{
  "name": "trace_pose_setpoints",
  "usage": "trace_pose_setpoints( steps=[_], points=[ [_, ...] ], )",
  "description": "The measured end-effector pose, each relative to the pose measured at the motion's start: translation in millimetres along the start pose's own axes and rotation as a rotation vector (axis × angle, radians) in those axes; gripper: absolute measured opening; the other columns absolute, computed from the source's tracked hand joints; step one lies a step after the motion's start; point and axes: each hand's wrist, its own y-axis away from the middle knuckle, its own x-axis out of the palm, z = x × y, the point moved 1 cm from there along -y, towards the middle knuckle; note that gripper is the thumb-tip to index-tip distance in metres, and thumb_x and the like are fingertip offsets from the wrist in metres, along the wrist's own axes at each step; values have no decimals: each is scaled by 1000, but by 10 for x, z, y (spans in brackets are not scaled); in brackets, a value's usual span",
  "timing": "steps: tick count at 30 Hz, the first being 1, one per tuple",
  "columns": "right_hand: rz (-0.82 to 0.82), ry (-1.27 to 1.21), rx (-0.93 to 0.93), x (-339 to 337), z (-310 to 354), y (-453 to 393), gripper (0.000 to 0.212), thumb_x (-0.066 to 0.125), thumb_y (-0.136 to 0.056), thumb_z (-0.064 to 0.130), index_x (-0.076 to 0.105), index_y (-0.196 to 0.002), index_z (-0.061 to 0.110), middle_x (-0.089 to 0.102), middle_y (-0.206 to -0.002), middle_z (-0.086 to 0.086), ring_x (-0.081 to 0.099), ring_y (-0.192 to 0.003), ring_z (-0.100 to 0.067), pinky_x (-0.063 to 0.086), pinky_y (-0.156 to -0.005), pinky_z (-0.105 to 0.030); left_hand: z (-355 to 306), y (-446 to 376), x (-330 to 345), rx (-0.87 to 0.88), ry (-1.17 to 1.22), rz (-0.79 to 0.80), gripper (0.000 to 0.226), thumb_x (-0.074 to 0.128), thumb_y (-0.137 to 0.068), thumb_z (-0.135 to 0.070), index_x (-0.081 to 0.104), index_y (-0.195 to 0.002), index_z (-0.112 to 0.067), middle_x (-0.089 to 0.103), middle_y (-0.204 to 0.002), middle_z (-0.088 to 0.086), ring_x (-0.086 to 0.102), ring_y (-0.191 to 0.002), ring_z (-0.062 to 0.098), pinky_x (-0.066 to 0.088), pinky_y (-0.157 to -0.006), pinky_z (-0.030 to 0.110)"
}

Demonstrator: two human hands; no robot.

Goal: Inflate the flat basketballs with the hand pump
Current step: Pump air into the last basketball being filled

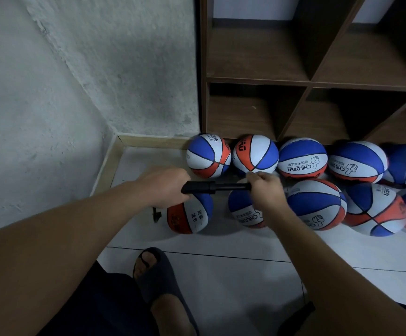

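The left hand (165, 186) is curled round one end of the black hand pump (211, 187), held level above the floor (221, 275), while the right hand (266, 190) grips its other end. Below lie red, white and blue basketballs (316, 206) in two rows along the floor's far edge, against the foot of a brown shelf (308, 81).

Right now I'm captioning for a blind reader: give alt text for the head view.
Two hands hold a black hand pump level above the floor: the left hand grips one end, the right hand the other. Red, white and blue basketballs lie below, before an empty wooden shelf.
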Motion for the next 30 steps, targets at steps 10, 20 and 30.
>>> trace_pose_setpoints(
  steps=[10,20,30],
  points=[
    [-76,-51,-26,60,133,60,23,51,-99,24,53,-78,15,36,-64,-2,35,-66,-23,32,-61,-40,-125,26,-31,-43,9,-30,24,63,-97,-32,61,-75,-24,62,-66,-2,58,-56,18,42,-54,31],
    [39,-62,-77,446,113,293,28,50,-108,27,56,-85,12,47,-66,1,43,-63,-18,36,-60,-36,-351,50,-35,45,-69,-96,38,65,-101,-37,52,-68,-25,55,-62,-3,51,-52,14,33,-50,29],
    [110,-83,-20,421,63,242,27,52,-108,30,59,-86,15,48,-64,3,44,-59,-16,38,-56,-33,-270,39,-39,59,-75,-64,33,63,-100,-40,58,-71,-23,61,-67,-2,59,-58,18,39,-53,30]
  ],
)
